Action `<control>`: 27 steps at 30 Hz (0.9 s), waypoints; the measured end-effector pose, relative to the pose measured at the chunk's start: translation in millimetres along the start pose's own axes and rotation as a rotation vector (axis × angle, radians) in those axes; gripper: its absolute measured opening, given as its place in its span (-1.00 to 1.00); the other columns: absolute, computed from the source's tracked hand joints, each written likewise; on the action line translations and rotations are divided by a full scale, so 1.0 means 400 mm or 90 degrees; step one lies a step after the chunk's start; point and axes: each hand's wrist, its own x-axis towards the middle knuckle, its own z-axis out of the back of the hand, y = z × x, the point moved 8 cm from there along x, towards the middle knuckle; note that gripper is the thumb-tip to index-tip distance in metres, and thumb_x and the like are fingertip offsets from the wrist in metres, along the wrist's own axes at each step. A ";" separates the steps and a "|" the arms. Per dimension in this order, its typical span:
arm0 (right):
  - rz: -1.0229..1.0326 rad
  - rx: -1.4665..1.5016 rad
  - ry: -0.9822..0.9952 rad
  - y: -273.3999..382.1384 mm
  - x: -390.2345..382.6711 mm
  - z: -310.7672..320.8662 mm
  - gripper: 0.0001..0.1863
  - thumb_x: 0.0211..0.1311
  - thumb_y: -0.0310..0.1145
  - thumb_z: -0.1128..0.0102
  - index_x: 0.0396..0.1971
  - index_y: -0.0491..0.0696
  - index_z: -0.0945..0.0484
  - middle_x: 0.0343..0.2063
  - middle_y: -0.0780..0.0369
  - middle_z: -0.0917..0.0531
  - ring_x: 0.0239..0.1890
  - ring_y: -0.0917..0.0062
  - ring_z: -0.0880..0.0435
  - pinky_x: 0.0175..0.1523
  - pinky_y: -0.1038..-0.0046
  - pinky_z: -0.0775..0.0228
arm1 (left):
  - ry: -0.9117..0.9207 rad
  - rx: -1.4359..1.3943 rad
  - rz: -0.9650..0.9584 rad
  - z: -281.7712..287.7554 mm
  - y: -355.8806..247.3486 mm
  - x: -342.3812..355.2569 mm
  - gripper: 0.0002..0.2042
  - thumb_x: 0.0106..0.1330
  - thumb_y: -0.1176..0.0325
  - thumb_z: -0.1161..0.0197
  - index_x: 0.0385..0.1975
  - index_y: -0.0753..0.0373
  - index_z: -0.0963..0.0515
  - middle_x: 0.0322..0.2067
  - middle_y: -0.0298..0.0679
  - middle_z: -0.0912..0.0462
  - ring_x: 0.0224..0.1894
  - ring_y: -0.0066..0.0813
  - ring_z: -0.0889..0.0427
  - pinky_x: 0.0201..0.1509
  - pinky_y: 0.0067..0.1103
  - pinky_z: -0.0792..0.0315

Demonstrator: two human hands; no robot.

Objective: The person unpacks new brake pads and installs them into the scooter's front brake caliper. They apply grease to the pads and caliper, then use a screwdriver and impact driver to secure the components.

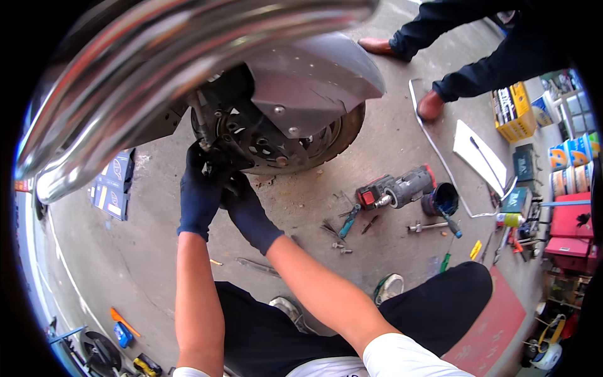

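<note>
Dark work gloves cover both my hands, which meet at the wheel hub of a scooter or motorcycle. My left hand reaches up and closes round a dark brake caliper beside the wheel. Just right of and below it, my right hand has its fingers curled in at the caliper's lower end. Whatever those fingers pinch is lost in the dark. Above the hands runs a metal fork rod. A scuffed grey mudguard covers the top of the wheel.
Chrome tubes curve across the upper left. An impact wrench, a dark tub and a folding hex key set lie to the right. Another person's shoe stands beyond a bent rod. At left are blue boxes; red toolbox far right.
</note>
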 end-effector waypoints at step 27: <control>-0.044 0.003 0.164 -0.043 0.109 -0.042 -0.55 0.27 -0.30 -0.09 0.16 0.00 -0.42 0.00 0.00 -0.58 0.10 0.19 -0.55 0.12 0.26 -0.42 | -0.154 0.010 0.181 -0.008 0.046 0.025 -0.58 0.27 0.46 -0.26 0.08 0.21 -0.27 -0.08 -0.06 -0.58 -0.09 -0.32 -0.65 -0.10 -0.39 -0.63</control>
